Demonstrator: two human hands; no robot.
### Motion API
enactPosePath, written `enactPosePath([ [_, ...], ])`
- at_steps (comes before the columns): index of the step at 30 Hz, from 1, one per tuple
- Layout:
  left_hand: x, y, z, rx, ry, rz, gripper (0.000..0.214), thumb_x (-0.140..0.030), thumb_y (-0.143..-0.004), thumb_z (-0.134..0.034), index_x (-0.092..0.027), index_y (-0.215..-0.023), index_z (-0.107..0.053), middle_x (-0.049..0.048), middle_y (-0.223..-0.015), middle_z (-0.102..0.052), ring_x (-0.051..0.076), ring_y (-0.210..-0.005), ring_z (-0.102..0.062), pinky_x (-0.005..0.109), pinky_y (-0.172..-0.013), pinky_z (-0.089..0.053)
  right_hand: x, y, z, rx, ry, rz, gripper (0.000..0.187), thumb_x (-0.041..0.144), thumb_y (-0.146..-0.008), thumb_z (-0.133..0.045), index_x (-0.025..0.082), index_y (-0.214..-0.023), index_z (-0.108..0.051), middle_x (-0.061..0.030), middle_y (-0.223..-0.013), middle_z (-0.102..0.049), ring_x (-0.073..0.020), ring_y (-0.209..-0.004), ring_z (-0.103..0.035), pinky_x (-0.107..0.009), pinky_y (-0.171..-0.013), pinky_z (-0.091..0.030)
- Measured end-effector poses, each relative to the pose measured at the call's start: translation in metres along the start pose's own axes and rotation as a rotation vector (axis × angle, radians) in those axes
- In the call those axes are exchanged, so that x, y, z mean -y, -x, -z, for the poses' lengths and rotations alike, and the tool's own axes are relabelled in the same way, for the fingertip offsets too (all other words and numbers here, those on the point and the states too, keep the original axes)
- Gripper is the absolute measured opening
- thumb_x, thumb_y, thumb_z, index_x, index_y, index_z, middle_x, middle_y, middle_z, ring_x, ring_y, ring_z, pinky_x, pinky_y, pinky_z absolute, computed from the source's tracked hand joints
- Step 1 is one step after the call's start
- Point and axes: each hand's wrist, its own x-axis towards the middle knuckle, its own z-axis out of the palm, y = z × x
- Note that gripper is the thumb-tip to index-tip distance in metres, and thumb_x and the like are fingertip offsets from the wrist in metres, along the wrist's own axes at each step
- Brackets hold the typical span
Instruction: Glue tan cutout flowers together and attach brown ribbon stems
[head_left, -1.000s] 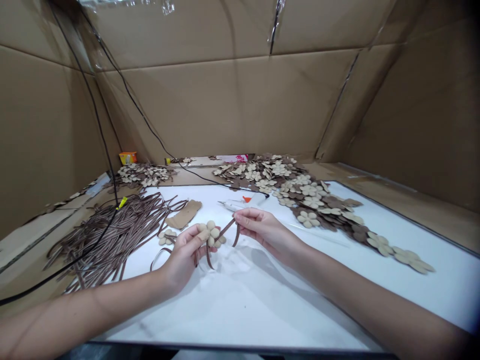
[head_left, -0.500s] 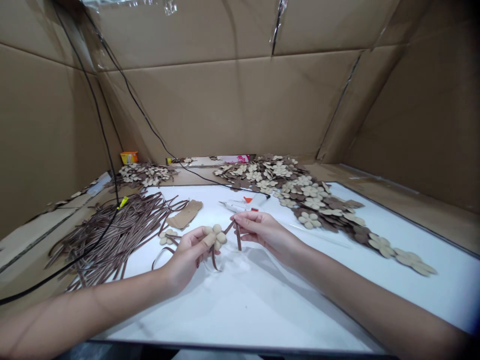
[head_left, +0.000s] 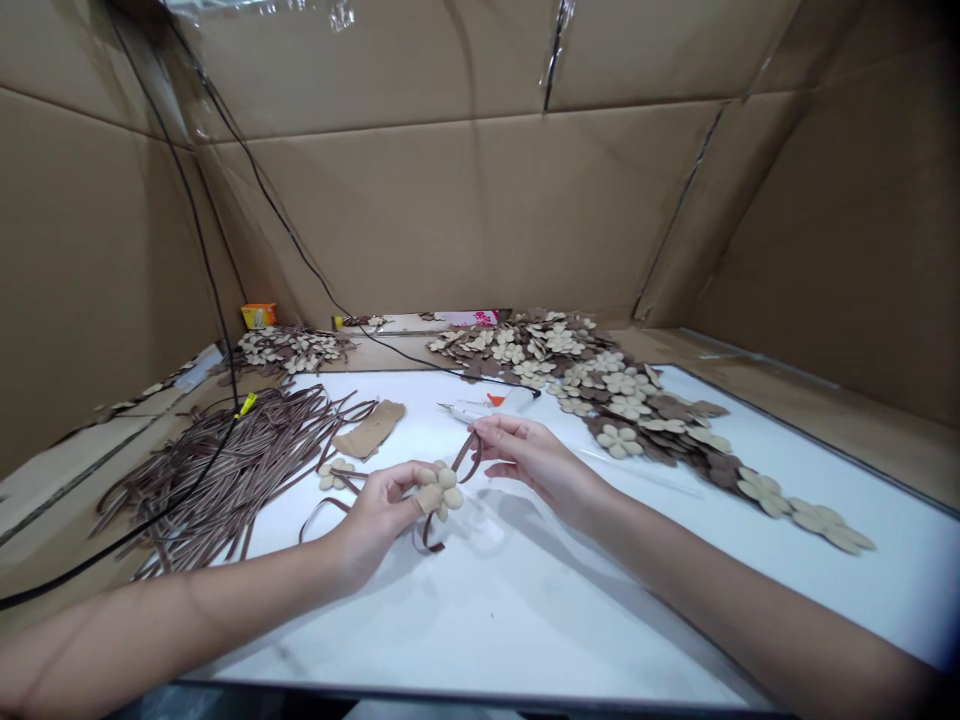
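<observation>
My left hand [head_left: 379,515] pinches a beige five-petal flower [head_left: 441,487] just above the white table [head_left: 525,620]. A brown ribbon strip [head_left: 466,455] runs from the flower up to my right hand [head_left: 529,455], whose fingertips pinch its far end in a small loop. Another length of the ribbon [head_left: 429,535] curls under the flower onto the table. Both hands hover near the middle of the table, a little apart.
A heap of brown ribbon strips [head_left: 225,465] lies at the left. Piles of beige and brown flowers [head_left: 615,395] spread along the right and back, with a smaller pile [head_left: 289,347] at the back left. A glue gun [head_left: 484,405], cardboard scrap [head_left: 371,428] and black cable [head_left: 217,300] lie behind the hands. Cardboard walls surround the table.
My left hand has lowered the flower and shifted it slightly right, towards the table. My right hand has bent the ribbon end into a tighter loop and stays in about the same place.
</observation>
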Motion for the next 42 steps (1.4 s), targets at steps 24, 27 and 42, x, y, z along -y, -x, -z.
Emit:
enactPosePath([
  [24,-0.006,0.012,-0.005,0.073,-0.062,-0.136,0.019,-0.035,-0.084,-0.057,-0.016,-0.083,-0.059,0.0053,-0.085,-0.062,0.013,-0.074,-0.054,0.021,-0.061,-0.041,0.011,0.004,0.002,0.035,0.049,0.035,0.027,0.045,-0.067,-0.071,0.018,-0.071,-0.07,-0.004,-0.078,-0.068,-0.0156,-0.078,-0.059,-0.026,-0.069,-0.042],
  [27,-0.006,0.011,-0.005,0.077,-0.049,-0.108,0.021,-0.036,-0.082,-0.06,-0.016,-0.08,-0.059,0.0048,-0.082,-0.062,0.013,-0.073,-0.054,0.023,-0.064,-0.041,0.01,0.004,0.002,0.044,0.042,0.039,0.028,0.046,-0.069,-0.07,0.018,-0.073,-0.069,-0.0041,-0.08,-0.068,-0.0156,-0.078,-0.058,-0.026,-0.068,-0.041],
  [42,0.004,0.007,-0.009,0.137,-0.117,-0.02,0.03,-0.029,-0.082,-0.06,-0.023,-0.108,-0.046,0.0014,-0.085,-0.056,0.012,-0.067,-0.058,0.024,-0.061,-0.044,0.002,0.0,0.003,0.021,-0.053,0.05,0.026,0.041,-0.068,-0.072,0.018,-0.079,-0.066,-0.0013,-0.078,-0.061,-0.0123,-0.069,-0.052,-0.024,-0.063,-0.041],
])
